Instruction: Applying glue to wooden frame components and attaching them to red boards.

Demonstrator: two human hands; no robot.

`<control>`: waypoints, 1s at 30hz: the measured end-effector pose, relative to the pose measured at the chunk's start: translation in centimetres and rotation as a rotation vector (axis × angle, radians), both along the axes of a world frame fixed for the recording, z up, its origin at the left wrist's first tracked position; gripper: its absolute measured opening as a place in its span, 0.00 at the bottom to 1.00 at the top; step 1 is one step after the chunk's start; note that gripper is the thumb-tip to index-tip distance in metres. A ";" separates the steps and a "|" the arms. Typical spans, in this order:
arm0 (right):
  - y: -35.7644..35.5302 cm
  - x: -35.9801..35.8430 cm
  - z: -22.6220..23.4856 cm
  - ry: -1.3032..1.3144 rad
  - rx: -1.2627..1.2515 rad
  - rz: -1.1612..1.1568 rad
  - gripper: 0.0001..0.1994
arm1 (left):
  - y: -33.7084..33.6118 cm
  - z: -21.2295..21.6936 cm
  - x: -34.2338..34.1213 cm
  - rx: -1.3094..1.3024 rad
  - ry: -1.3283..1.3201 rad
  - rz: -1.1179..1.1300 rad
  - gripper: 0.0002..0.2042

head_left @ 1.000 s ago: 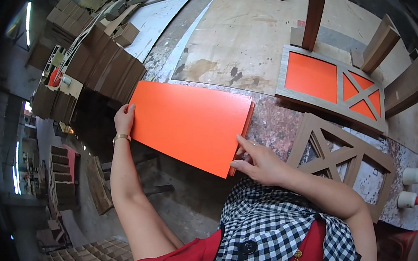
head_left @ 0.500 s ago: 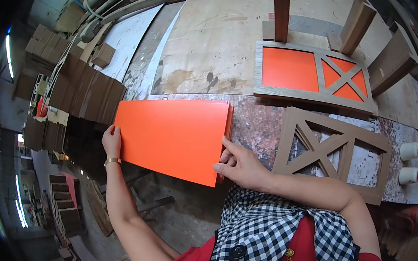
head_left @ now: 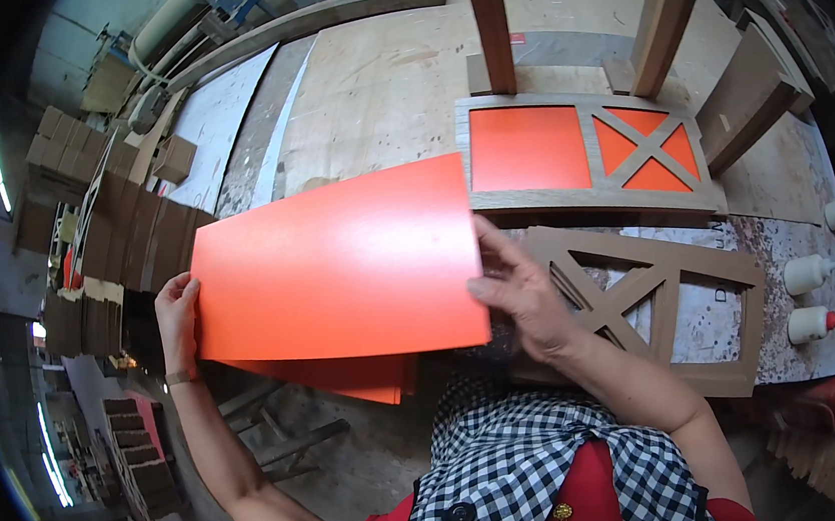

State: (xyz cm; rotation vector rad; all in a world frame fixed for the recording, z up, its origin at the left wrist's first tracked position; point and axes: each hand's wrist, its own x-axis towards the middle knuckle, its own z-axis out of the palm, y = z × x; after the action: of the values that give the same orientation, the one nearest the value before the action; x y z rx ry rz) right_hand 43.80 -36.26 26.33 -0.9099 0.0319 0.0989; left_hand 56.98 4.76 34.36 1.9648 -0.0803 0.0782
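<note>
Between my hands is a thin, glossy orange panel (head_left: 338,268), lifted and tilted so its upper face catches the light. My left hand (head_left: 177,309) pinches its left edge. At the right edge my right hand (head_left: 526,295) grips it, thumb on top and fingers behind. Below the lifted panel, more orange panels (head_left: 348,378) show at its lower side, mostly hidden by it. Just right of my right hand, a stack of brown wooden frames (head_left: 664,317) with X-shaped braces lies on the table. Beyond it rests a stack of frames (head_left: 592,193) with orange panels showing in the openings.
Upright boards (head_left: 490,32) stand behind the frames, with another pair (head_left: 662,31) and a wide one (head_left: 756,117) farther right. Several white glue bottles (head_left: 806,273) lie at the right edge. Stacked brown boards (head_left: 132,218) are at the left. A plywood sheet (head_left: 371,94) covers the far table.
The top orange panel has been raised off the others and tilted, shifting toward me at its near edge. My right hand has moved up and right with it; the view has turned slightly.
</note>
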 end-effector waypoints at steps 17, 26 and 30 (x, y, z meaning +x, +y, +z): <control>-25.8 1.6 -3.4 0.501 -1.380 -0.819 0.13 | -31.5 -9.5 9.3 -0.343 0.449 -0.335 0.24; -27.4 0.8 -6.9 0.034 -1.887 -1.003 0.18 | -35.4 -12.9 7.8 -0.399 0.433 -0.291 0.24; -26.3 1.5 -7.2 0.021 -1.957 -0.750 0.23 | -35.9 -14.0 7.7 -0.364 0.375 -0.322 0.24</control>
State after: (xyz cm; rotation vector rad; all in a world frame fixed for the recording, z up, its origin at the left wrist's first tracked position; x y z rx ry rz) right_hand 45.33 -62.61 19.14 -2.7664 0.5593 -0.7737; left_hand 64.72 -31.14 20.32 1.5532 -0.1256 -0.4555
